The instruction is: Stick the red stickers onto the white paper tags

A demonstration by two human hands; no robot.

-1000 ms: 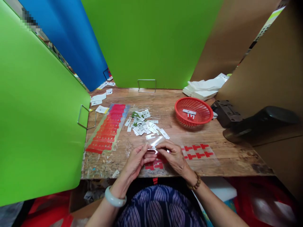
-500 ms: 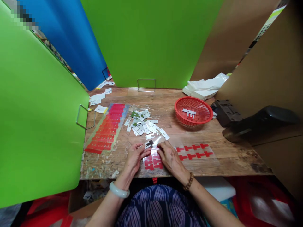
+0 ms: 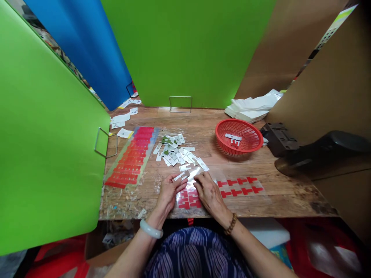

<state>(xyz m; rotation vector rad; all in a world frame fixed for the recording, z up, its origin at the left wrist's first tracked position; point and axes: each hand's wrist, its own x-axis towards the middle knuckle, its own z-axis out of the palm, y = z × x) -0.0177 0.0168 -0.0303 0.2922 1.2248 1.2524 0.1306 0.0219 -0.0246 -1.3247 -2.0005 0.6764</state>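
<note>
My left hand (image 3: 168,193) pinches a small flat slotted plate (image 3: 182,176) between thumb and fingers, just above the table. My right hand (image 3: 209,192) rests to its right with curled fingers over a clear film sheet; whatever the fingertips hold, if anything, is hidden. Red T-shaped stickers (image 3: 189,199) on the film lie between and below my hands. More red stickers (image 3: 240,186) in two rows extend to the right of my right hand. Just beyond my fingers is a loose pile of similar slotted plates (image 3: 174,151), some showing green pieces.
A strip of red stickers (image 3: 131,158) lies at the left. A red basket (image 3: 239,135) with a few pieces stands at the right, near white papers (image 3: 252,108) and a dark metal block (image 3: 279,139). Green panels (image 3: 188,50) with wire handles border the table.
The plate in my left hand has turned: its dark T-shaped part showed before, and now a pale face shows. My right hand stays nearly in place, and the view has shifted slightly.
</note>
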